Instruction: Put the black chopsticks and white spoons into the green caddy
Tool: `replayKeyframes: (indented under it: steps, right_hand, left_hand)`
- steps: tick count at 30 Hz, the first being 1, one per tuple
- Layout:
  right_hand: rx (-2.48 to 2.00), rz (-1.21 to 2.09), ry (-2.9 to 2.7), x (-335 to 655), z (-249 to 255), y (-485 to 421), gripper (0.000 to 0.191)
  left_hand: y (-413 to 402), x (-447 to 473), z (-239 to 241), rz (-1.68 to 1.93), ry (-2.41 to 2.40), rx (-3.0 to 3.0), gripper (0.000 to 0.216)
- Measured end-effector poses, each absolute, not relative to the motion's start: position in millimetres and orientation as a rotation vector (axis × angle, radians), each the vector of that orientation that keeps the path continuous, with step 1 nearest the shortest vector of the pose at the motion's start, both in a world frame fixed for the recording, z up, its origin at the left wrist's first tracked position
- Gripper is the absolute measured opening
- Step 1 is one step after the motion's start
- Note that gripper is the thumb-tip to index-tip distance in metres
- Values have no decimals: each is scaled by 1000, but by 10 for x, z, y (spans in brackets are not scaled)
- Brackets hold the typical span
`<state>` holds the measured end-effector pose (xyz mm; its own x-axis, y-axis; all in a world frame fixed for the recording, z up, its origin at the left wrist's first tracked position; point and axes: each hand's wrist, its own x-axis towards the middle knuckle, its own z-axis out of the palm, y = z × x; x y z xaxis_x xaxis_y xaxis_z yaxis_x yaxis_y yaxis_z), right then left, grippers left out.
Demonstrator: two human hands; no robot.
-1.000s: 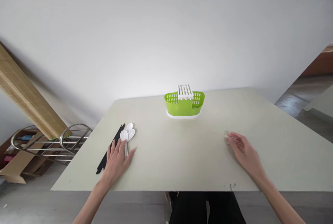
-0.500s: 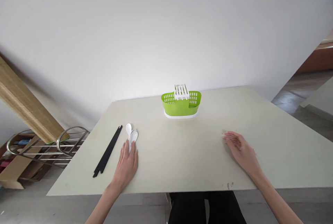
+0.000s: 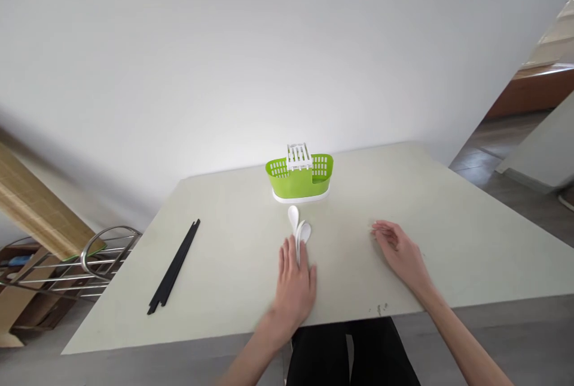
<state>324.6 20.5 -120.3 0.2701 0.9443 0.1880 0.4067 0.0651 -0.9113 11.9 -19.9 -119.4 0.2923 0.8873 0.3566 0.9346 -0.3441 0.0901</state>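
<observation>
My left hand [image 3: 295, 281] lies flat, palm down, on the handles of the white spoons [image 3: 298, 229] in the middle of the pale table [image 3: 233, 242]. The spoon bowls stick out past my fingertips, pointing at a green slotted cutlery caddy [image 3: 299, 178] with a white centre handle, which stands near the far edge. My right hand [image 3: 400, 254] rests on the table to the right, fingers loosely curled, with nothing visible in it. A bundle of black chopsticks [image 3: 174, 266] lies at the left, apart from both hands.
A metal wire rack [image 3: 81, 263] and a slanted wooden board [image 3: 36, 210] stand on the floor left of the table, with a cardboard box below. A white wall runs behind the table. Another table edge [image 3: 538, 153] shows at the far right.
My left hand has slid the white spoons rightward from beside the chopsticks to the table's middle, in front of the caddy. The chopsticks stayed put. My right hand barely moved.
</observation>
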Motion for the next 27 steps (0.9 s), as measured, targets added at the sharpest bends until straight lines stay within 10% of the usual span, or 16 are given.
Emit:
replayKeyframes:
  steps: [15, 27]
  right_hand:
    - [-1460, 415, -1768, 3169, -1127, 182, 47]
    - [-1395, 329, -2048, 3103, -977, 90, 60]
  left_hand:
    - [-80, 973, -1047, -651, -1651, -2859, 78]
    - [-8, -954, -362, -725, -1733, -2358, 56]
